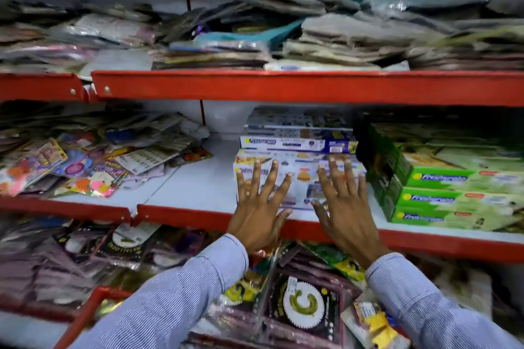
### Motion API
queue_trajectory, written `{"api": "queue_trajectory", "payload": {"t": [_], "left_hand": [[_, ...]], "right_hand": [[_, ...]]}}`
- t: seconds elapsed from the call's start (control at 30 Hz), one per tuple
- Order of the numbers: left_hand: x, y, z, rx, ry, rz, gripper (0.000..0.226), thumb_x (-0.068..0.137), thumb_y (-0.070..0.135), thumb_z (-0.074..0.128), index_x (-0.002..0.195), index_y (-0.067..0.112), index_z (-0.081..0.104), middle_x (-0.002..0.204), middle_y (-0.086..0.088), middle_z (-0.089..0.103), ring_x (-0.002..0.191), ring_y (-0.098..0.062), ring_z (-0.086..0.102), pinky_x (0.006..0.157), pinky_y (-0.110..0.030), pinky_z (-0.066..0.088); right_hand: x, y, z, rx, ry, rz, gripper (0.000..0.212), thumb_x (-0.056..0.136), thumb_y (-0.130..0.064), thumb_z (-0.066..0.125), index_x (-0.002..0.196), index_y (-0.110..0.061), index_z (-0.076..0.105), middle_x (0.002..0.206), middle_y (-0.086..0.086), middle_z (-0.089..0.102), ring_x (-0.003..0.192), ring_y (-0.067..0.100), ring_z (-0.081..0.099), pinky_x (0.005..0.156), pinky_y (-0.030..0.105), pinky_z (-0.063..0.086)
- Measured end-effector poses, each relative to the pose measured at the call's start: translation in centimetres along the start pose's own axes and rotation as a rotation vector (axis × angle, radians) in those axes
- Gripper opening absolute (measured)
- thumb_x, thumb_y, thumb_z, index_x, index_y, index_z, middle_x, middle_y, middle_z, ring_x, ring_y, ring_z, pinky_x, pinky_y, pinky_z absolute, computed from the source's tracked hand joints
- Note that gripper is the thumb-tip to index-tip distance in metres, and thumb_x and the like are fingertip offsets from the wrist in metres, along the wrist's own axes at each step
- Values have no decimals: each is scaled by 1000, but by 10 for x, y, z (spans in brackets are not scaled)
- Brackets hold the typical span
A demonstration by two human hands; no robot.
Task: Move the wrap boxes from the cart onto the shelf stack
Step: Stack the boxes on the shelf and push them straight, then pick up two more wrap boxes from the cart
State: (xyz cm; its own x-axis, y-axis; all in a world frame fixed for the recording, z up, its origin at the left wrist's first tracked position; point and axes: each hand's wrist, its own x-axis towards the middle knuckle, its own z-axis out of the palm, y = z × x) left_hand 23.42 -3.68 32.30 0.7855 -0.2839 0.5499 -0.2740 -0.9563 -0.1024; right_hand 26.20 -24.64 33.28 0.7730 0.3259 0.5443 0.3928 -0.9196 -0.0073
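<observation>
Open white shelf floor (198, 178) left of the blue-and-white wrap box stack (297, 161), wide enough for a hand between stack and strewn balloon packets (93, 170). Hemmed tight on the right by green boxes (431, 195), just beside the stack. Capped overhead by the red upper shelf edge (283, 88), with a slim gap above the topmost box. Front face blocked by left hand (261, 207) and right hand (343, 207), fingers spread flat

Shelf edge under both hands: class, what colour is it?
Red, seen in the head view: shelf edge.
</observation>
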Motion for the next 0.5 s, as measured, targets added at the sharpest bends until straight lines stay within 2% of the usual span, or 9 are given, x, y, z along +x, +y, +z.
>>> {"api": "queue_trajectory", "payload": {"t": [0.13, 0.27, 0.4, 0.5], "left_hand": [[-83, 21, 8, -37, -58, -38, 74, 97, 59, 33, 157, 23, 8, 165, -16, -1, 149, -45, -10, 113, -74, 1], [-180, 41, 43, -94, -227, -101, 78, 95, 61, 34, 157, 19, 9, 165, -19, -2, 149, -46, -11, 114, -72, 3], [-267, 58, 86, -174, -444, -129, 77, 92, 56, 42, 155, 15, 22, 164, -20, 10, 149, -47, 0, 111, -73, 13], [-331, 71, 122, -235, -602, -154, 75, 96, 59, 30, 155, 15, 20, 164, -18, 11, 149, -47, 5, 112, -72, 16]], "right_hand": [[-79, -28, 17, 18, 10, 55, 75, 90, -48, 44, 153, -20, 13, 163, 13, 9, 150, 37, -4, 119, 62, 7], [-175, -46, 59, 96, -85, 31, 73, 87, -40, 51, 151, -19, 23, 162, 14, 16, 150, 38, 3, 120, 61, 5], [-263, -53, 108, 176, -310, -40, 67, 83, -28, 53, 146, -16, 34, 156, 15, 32, 147, 35, 20, 117, 58, 21], [-323, -61, 149, 220, -558, -90, 64, 84, -23, 47, 146, -17, 32, 155, 11, 35, 146, 31, 27, 117, 51, 19]]}}
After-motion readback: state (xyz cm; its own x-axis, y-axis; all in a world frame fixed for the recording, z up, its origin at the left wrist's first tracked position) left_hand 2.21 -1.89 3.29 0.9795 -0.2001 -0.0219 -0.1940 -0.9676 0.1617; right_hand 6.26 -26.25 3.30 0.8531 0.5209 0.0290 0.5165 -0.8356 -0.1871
